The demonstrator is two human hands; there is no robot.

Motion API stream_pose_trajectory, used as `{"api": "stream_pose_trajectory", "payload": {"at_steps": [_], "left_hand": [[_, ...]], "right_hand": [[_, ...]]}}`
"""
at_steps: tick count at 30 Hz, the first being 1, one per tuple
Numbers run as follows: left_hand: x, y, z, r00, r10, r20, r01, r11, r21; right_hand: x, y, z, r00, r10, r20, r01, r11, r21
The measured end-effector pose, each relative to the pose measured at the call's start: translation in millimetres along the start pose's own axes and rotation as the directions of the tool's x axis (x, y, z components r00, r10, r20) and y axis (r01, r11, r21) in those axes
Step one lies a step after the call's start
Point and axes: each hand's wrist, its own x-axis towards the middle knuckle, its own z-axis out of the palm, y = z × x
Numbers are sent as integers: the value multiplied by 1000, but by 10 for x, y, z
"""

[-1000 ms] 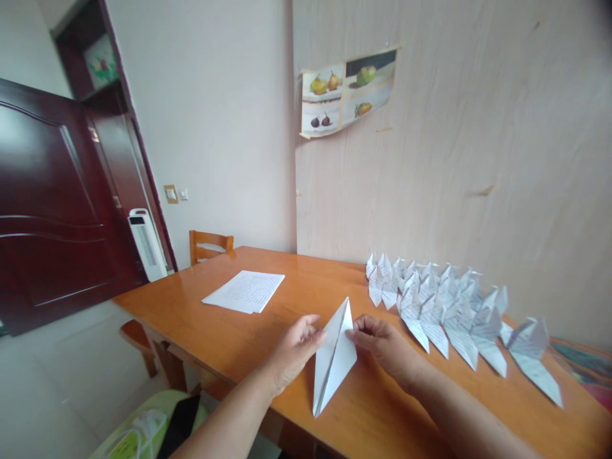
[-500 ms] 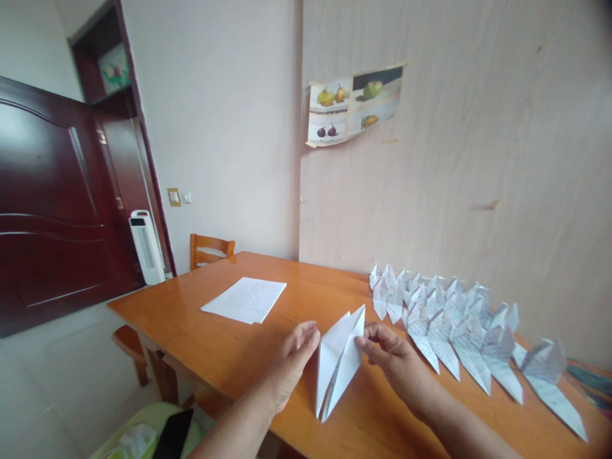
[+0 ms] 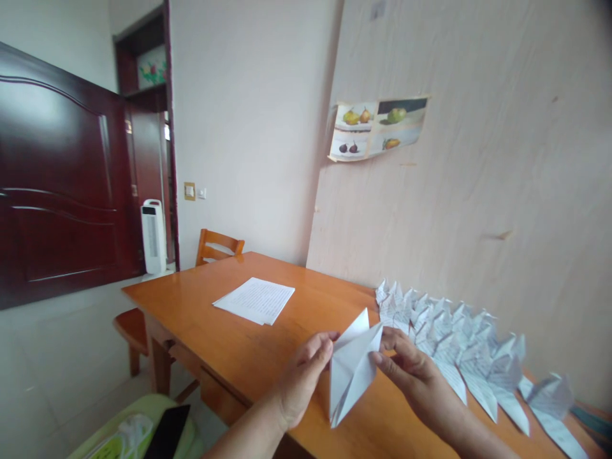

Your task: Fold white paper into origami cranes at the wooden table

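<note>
A white folded paper piece [image 3: 354, 370] stands tilted between my hands above the table, its two upper points spread apart. My left hand [image 3: 308, 376] grips its left edge between thumb and fingers. On the other side, my right hand [image 3: 406, 363] pinches the right flap near the top. Rows of folded paper figures [image 3: 449, 331] with handwriting on them are lined up along the wall, just beyond my right hand. Further back lies a stack of written paper sheets [image 3: 255, 301].
The wooden table [image 3: 229, 344] meets a panelled wall with a fruit poster [image 3: 380, 127]. A wooden chair [image 3: 220, 245] is at the far end. Lower left, a pale green stool [image 3: 179, 440] holds a black flat object [image 3: 167, 433] and a plastic bag.
The upper points of the folded paper have spread wider. My left hand has closed on its left edge. The camera view has shifted, so the room appears moved to the right.
</note>
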Motion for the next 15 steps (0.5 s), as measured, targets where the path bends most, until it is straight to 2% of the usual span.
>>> {"api": "stream_pose_trajectory", "payload": {"at_steps": [5, 10, 12, 15], "left_hand": [[-182, 100, 51, 1000, -6, -22, 6, 1000, -18], [-363, 212, 92, 995, 21, -94, -24, 999, -31], [-453, 261, 104, 990, 25, -141, -30, 999, -32], [-612, 307, 113, 978, 21, -205, -29, 999, -39]], "right_hand": [[-24, -176, 129, 999, 30, -34, -28, 999, 32], [-139, -342, 331, 982, 155, -110, -148, 987, 69], [-226, -392, 439, 965, 212, -152, -193, 973, 130], [-400, -444, 648, 951, 285, -119, -248, 935, 254]]}}
